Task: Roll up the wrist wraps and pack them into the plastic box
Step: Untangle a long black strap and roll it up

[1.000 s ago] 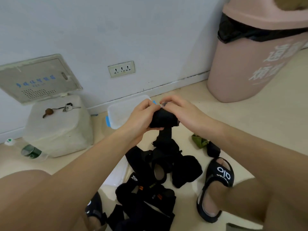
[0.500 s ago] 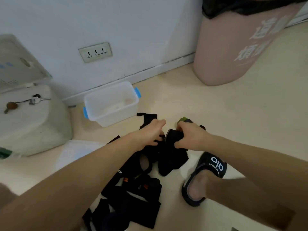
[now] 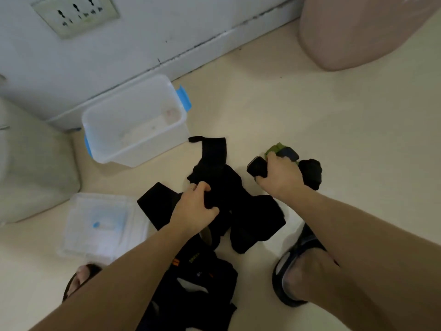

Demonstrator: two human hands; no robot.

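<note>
A pile of black wrist wraps (image 3: 253, 213) lies on the floor in front of me. My left hand (image 3: 194, 206) grips a fold of black wrap in the pile's middle. My right hand (image 3: 278, 174) holds a rolled black wrap (image 3: 256, 166) just above the floor, next to a green and dark roll (image 3: 282, 150) and another black roll (image 3: 310, 170). One flat wrap strip (image 3: 212, 149) stretches toward the clear plastic box (image 3: 108, 115), which has blue latches, stands open near the wall and holds no wraps.
The box's clear lid (image 3: 100, 225) lies flat on the floor at the left. More black straps with orange marks (image 3: 198, 283) lie near my sandalled feet (image 3: 296, 271). A pink bin (image 3: 353, 32) stands at the upper right, a white block (image 3: 31, 163) at the left.
Both hands came down from chest height to the floor. My right hand carried the rolled wrap to the right beside the other rolls, and my left hand took hold of the pile.
</note>
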